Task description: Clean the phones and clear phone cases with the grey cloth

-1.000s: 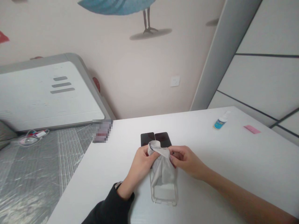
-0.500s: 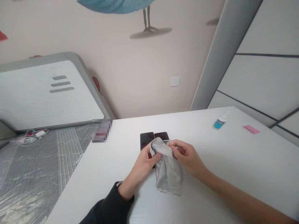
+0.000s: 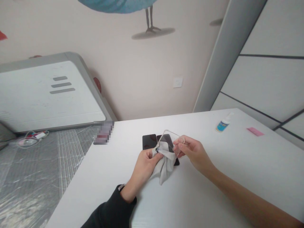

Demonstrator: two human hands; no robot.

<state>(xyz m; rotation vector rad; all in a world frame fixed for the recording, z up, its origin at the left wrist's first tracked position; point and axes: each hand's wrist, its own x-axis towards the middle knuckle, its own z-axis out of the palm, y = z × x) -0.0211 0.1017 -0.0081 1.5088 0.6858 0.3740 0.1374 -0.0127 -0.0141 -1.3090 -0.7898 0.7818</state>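
Note:
My left hand (image 3: 147, 160) is closed on a light grey cloth (image 3: 165, 164), wrapped around the left side of a see-through, rounded rectangular piece that looks like a clear phone case (image 3: 165, 131). My right hand (image 3: 188, 148) pinches the right edge of this case between thumb and fingers. The case is tilted, and the cloth hides its lower left part. Behind and below it, two dark, flat, phone-like slabs lie side by side on the table: a left black slab (image 3: 149, 140) and a right black slab (image 3: 168, 139), both partly covered by my hands and the cloth.
The white table (image 3: 204, 196) carries a small spray bottle (image 3: 222, 125) with a blue label and a pink slip (image 3: 255, 131) at the back right. A blurred-out object (image 3: 103, 133) is at the table's left edge. Beyond stands a bed headboard (image 3: 42, 95).
The cloth has been drawn down and bunched toward my left hand, exposing the upper part of the clear phone case. My right hand has shifted slightly right, from the cloth to the case's edge.

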